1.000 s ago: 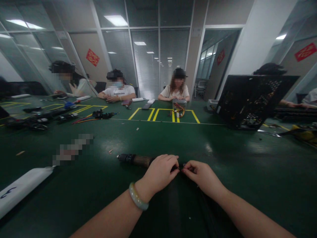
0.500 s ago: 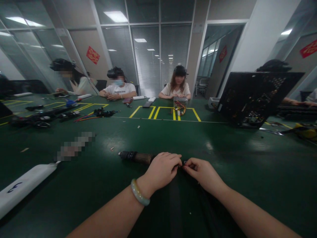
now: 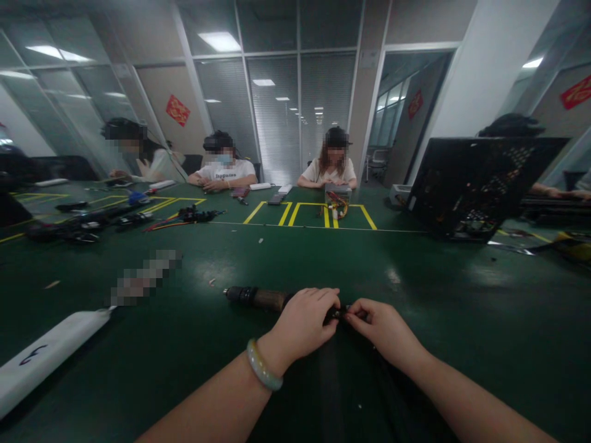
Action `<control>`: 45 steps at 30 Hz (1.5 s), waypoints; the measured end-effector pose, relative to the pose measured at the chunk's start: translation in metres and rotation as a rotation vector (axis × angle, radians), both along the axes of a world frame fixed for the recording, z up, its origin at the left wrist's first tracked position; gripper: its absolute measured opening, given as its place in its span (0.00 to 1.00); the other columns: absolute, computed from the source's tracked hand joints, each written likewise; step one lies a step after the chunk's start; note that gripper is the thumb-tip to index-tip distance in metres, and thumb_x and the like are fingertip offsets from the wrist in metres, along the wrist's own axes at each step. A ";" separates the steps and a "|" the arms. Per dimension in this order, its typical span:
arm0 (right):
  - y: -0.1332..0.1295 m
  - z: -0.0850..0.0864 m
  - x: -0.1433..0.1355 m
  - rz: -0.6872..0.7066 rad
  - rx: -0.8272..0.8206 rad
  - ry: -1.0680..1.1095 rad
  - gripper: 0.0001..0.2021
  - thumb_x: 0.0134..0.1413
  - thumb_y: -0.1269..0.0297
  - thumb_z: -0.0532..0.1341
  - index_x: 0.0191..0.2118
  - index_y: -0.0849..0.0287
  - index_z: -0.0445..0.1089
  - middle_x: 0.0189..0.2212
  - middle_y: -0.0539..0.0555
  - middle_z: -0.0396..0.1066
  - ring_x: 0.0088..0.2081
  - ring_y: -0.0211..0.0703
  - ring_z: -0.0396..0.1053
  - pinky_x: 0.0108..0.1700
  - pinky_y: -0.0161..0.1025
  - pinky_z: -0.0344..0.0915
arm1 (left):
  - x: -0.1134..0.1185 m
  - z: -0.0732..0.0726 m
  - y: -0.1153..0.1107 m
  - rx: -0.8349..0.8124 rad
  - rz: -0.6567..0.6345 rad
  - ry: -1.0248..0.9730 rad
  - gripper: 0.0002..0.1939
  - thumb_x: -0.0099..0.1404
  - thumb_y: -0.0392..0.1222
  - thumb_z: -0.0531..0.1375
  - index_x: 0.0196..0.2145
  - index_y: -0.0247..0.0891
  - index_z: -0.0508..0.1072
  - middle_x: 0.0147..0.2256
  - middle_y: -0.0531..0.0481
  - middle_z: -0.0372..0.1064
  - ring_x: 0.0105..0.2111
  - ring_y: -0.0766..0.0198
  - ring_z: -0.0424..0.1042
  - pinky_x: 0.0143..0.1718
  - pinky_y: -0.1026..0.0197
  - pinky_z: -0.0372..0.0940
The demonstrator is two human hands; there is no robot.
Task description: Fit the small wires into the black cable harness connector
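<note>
An electric screwdriver lies across the green table, with a brownish body, a black collar and a metal tip pointing left. My left hand, with a jade-like bangle on the wrist, is wrapped over its right part and hides much of it. Close by on the right, my right hand has thumb and forefinger pinched at the tool's rear end. Whatever small dark piece sits between those fingertips is too hidden to name.
A white power bank-like bar marked 3 lies at left. Dark cables and parts are heaped farther back. A black computer case stands at back right. A power supply with wires sits before a seated person; other people sit around.
The view has tilted slightly, so everything sits a little lower. My left fingers have shifted slightly, showing more of the tool's rear end; both hands stay close together there.
</note>
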State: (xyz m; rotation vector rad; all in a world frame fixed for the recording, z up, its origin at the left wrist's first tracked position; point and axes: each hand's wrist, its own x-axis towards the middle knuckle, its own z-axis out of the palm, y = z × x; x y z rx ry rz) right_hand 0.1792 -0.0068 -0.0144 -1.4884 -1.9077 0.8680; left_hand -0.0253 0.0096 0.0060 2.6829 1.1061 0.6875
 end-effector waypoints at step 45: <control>0.002 -0.001 0.001 0.007 -0.034 0.034 0.07 0.58 0.60 0.60 0.36 0.56 0.73 0.31 0.49 0.76 0.32 0.41 0.72 0.30 0.32 0.61 | -0.001 -0.001 0.001 -0.001 0.006 -0.002 0.07 0.61 0.36 0.61 0.37 0.41 0.68 0.52 0.50 0.67 0.50 0.56 0.67 0.56 0.48 0.58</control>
